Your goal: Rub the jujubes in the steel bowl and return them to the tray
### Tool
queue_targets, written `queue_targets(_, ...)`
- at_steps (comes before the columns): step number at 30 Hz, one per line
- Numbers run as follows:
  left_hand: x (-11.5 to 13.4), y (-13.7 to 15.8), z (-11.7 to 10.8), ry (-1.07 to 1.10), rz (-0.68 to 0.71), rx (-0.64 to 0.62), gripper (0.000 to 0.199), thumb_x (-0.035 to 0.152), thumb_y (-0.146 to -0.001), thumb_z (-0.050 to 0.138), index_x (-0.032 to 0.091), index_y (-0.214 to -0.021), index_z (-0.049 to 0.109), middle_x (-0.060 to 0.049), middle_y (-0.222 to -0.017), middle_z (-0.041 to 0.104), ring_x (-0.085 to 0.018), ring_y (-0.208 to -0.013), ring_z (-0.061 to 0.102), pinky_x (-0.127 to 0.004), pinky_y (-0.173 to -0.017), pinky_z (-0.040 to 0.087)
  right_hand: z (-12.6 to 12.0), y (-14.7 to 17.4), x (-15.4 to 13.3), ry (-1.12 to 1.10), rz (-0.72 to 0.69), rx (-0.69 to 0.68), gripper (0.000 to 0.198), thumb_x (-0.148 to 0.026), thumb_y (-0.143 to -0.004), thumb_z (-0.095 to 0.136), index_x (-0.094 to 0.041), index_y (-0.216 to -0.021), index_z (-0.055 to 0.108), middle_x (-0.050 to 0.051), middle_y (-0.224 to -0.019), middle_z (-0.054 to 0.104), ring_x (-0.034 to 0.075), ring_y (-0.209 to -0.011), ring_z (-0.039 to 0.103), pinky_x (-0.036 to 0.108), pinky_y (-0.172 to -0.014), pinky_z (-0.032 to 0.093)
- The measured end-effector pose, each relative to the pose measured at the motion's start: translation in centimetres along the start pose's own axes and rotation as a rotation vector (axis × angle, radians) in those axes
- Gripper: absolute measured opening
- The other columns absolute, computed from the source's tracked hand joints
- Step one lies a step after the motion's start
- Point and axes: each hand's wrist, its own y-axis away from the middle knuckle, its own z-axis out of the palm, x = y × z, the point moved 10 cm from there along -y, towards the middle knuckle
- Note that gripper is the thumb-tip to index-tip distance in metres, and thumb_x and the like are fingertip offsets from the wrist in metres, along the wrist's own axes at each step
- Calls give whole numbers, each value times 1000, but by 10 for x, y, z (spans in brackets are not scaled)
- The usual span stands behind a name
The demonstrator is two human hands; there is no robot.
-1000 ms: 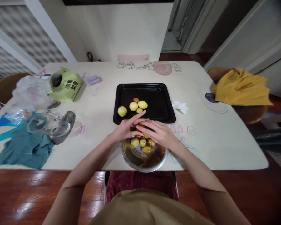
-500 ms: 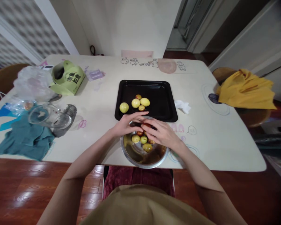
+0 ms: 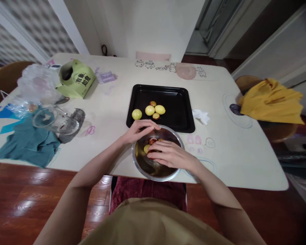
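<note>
A metal bowl stands at the table's near edge, with several yellow-green and red-brown fruits in it that look like jujubes. Over its far left rim, my left hand lies with fingers stretched out, holding nothing I can see. My right hand is down inside the bowl, fingers bent over the fruits; a bit of red-brown skin shows by the fingertips, and what lies under them is hidden. Just beyond the bowl, a black baking tray bears several more such fruits in its near left part.
Left on the white table are a lying glass jug, a teal cloth, a green box, plastic bags and a purple packet. A crumpled tissue lies beside the tray; a yellow cloth hangs on a chair at right.
My hands have parted: the right one has gone down into the bowl over the fruits, while the left stays by the far rim. The fruits on the tray lie as before.
</note>
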Motion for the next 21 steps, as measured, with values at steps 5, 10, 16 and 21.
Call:
queue_targets(5, 1, 0, 1, 1, 4, -10, 34, 38, -109, 56, 17, -112, 82, -13, -113, 80, -23, -107, 77, -38, -100, 60, 6, 1, 0, -34, -14, -46, 17, -23, -107, 59, -21, -115, 74, 6, -120, 78, 20, -113, 71, 37, -103, 59)
queue_targets(10, -1, 0, 2, -1, 7, -19, 33, 36, -109, 56, 17, -111, 82, -13, -112, 80, -23, -106, 76, -37, -99, 59, 10, 2, 2, -15, -16, -59, 19, -18, -107, 55, -21, -109, 74, 6, -110, 80, 19, -103, 72, 36, -96, 58)
queue_targets(16, 0, -1, 2, -4, 18, -15, 36, 42, -108, 56, 17, -108, 83, -13, -110, 81, -24, -106, 77, -38, -97, 61, 5, -1, 2, -10, -7, -20, 18, -22, -108, 57, -21, -108, 75, 5, -108, 80, 20, -104, 73, 37, -97, 58)
queue_targets(21, -1, 1, 1, -33, 4, 2, 38, 43, -109, 54, 16, -109, 82, -14, -109, 81, -25, -104, 77, -40, -97, 61, -22, 2, 11, -27, 31, 200, 19, -26, -108, 59, -21, -103, 77, 4, -101, 82, 19, -99, 74, 37, -89, 58)
